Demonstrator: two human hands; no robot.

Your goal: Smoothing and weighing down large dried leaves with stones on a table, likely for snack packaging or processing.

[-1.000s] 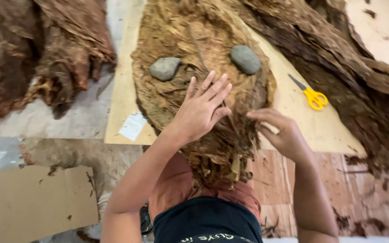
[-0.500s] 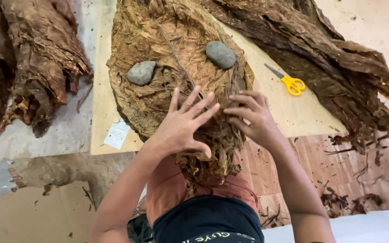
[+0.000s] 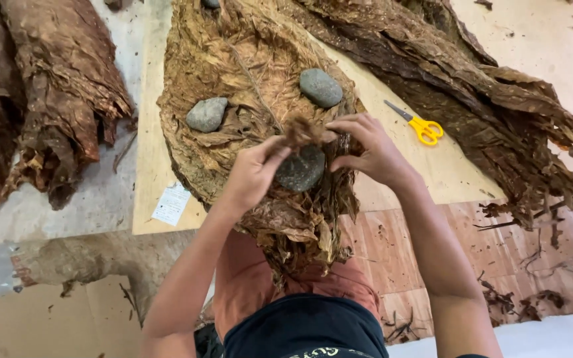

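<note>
Pinching one crumpled leaf scrap (image 3: 302,131) between left hand (image 3: 254,174) and right hand (image 3: 368,151), above leaf stack (image 3: 233,66); three stones (image 3: 320,87) weigh stack; darker piles (image 3: 61,86) left and right untouched.

Left hand (image 3: 253,174), right hand (image 3: 366,151) pinch leaf scrap (image 3: 303,131) above stone (image 3: 301,169).

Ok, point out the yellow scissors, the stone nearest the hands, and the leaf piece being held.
yellow scissors (image 3: 426,128): head view, on the yellow handles.
nearest stone (image 3: 300,169): head view, middle of its grey face.
leaf piece (image 3: 303,130): head view, crumpled middle between both hands.
</note>
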